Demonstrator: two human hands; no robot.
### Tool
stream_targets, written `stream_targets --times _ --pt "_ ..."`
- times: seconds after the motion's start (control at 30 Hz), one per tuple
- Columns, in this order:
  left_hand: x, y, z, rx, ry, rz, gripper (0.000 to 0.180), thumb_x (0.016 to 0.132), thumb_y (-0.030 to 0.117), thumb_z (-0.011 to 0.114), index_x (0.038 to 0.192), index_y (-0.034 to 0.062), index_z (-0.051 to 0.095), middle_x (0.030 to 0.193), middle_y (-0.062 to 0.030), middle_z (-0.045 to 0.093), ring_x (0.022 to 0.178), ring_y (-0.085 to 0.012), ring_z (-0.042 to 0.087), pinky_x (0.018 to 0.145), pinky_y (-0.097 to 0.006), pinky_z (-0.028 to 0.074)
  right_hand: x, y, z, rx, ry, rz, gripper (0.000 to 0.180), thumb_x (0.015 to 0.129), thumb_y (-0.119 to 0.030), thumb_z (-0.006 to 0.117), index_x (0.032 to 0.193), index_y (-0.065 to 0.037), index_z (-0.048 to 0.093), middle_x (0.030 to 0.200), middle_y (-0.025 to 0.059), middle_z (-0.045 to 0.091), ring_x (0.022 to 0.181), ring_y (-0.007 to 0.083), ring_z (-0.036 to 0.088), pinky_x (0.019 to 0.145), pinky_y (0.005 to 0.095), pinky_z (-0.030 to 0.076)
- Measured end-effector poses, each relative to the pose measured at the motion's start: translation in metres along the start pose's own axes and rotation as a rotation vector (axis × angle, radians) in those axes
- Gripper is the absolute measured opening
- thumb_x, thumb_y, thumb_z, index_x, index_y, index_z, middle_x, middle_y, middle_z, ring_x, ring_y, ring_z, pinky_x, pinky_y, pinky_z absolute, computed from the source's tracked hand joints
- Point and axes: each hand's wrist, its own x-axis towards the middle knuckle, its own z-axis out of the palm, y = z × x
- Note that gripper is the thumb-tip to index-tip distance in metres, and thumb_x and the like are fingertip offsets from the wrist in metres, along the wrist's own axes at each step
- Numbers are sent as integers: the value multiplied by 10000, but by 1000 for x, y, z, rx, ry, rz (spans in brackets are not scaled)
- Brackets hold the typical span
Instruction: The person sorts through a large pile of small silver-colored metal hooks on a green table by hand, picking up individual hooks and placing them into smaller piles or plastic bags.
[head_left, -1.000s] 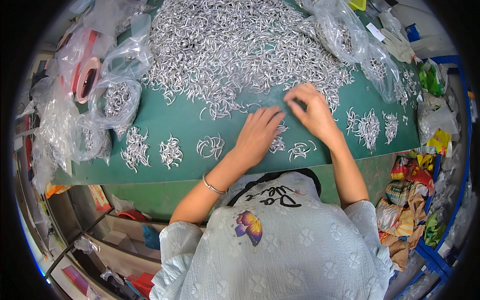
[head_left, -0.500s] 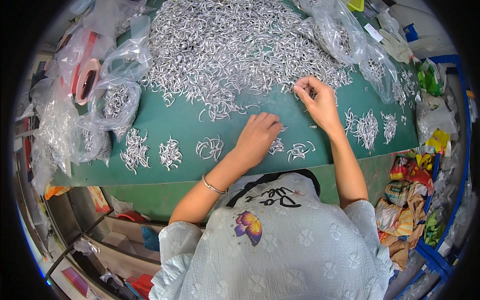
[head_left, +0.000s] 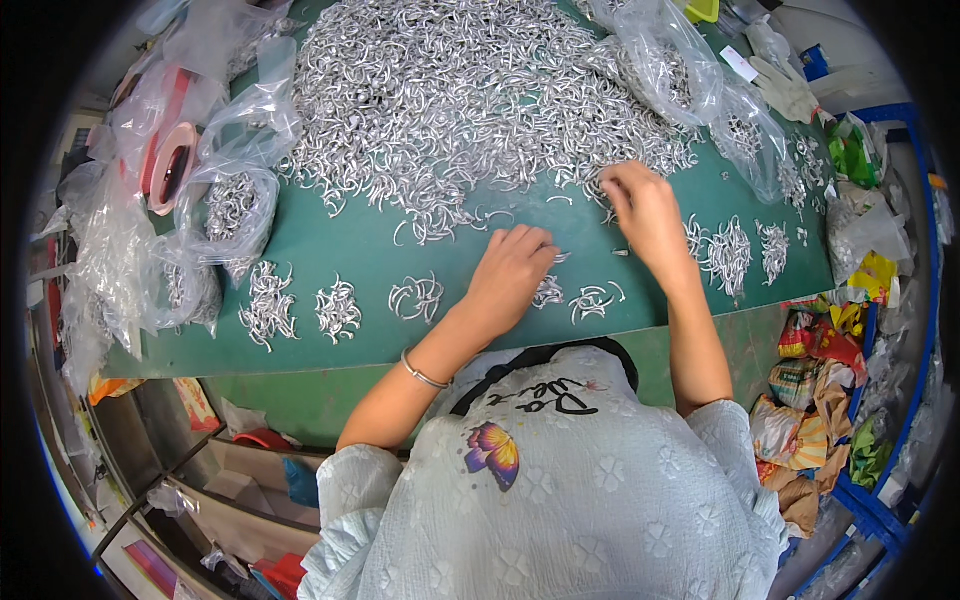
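A big heap of small curved silver metal hooks [head_left: 450, 100] covers the far part of a green table [head_left: 340, 245]. Small sorted bunches of hooks [head_left: 415, 296] lie in a row near the front edge. My left hand [head_left: 512, 268] rests palm down on the mat, its fingers over a few loose hooks beside one bunch [head_left: 548, 290]. My right hand [head_left: 640, 210] is at the heap's near edge, fingers curled and pinching hooks. Another bunch [head_left: 592, 300] lies between my forearms.
Clear plastic bags with hooks [head_left: 235, 205] crowd the left side, beside a pink tape roll [head_left: 172, 170]. More bags [head_left: 690, 80] and bunches [head_left: 735, 255] sit at the right. Coloured wrappers fill a blue crate [head_left: 850, 400]. Shelves [head_left: 190, 480] lie below the table.
My right hand has moved from beside the left hand up and right to the heap's edge. My left hand stayed near the front bunches, shifting slightly.
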Motion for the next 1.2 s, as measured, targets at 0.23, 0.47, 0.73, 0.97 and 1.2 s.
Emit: stream_targets --times 0.23,0.47,0.73,0.97,1.2 --pt "2 1 1 -14 20 -21 191 789 42 678 979 38 655 1023 -65 590 940 -256 543 797 -372 402 -16 -10 37 -132 -154 -291 87 797 -54 653 869 -13 626 864 135 566 890 330 555 777 424 466" --pt "1 2 2 -3 105 8 147 785 39 675 927 44 635 1046 -73 598 977 -258 548 822 -399 396 2 -12 23 230 -302 -181 149 793 -24 646 943 -19 641 959 122 622 980 319 562 852 411 463" --pt "0 1 4 3 34 20 108 798 42 663 898 43 620 1025 -55 600 948 -229 551 808 -372 384 22 -4 49 41 -107 -417 134 775 -75 703 893 -53 643 986 77 535 952 280 502 844 380 388" --pt "-2 0 5 -1 40 22 122 790 44 673 901 47 621 1000 -46 595 926 -230 551 797 -373 385 7 -4 22 303 -357 64 98 870 -70 649 874 27 661 768 97 607 616 162 540 589 301 434" --pt "-1 1 1 -26 14 -1 133 793 31 669 918 62 631 996 -46 596 943 -231 555 828 -378 393 22 -5 15 34 -216 52 115 846 -94 649 891 1 695 910 168 682 869 346 652 771 419 512"
